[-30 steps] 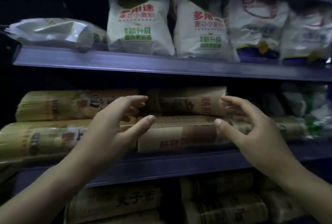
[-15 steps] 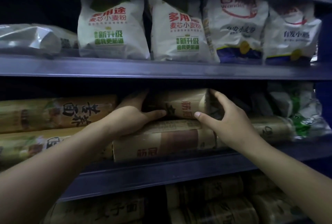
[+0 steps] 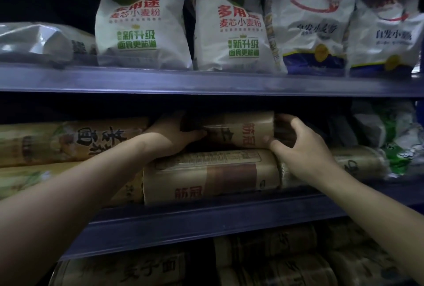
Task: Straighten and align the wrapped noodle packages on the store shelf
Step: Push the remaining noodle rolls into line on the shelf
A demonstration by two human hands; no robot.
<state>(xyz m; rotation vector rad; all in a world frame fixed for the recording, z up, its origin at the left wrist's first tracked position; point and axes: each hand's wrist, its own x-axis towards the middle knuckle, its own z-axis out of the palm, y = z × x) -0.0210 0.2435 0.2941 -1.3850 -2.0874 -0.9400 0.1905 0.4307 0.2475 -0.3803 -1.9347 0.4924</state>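
Shelf [image 3: 206, 223] stock looked uneven. Upper noodle package [image 3: 241, 131] lay on the lower package [image 3: 211, 175], mid-shelf. Left hand [image 3: 169, 138] and right hand [image 3: 298, 145], open and apart a second earlier, had closed on its ends; squaring it up could likely begin.

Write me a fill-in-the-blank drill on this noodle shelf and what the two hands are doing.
1. Both hands grip the ends of the upper noodle roll, which lies on the ____ shelf.
2. The right hand holds that roll's ____ end.
3. The roll rests on top of another noodle roll with ____ characters near its bottom edge.
4. The shelf above holds white ____.

Missing words: middle; right; red; bags
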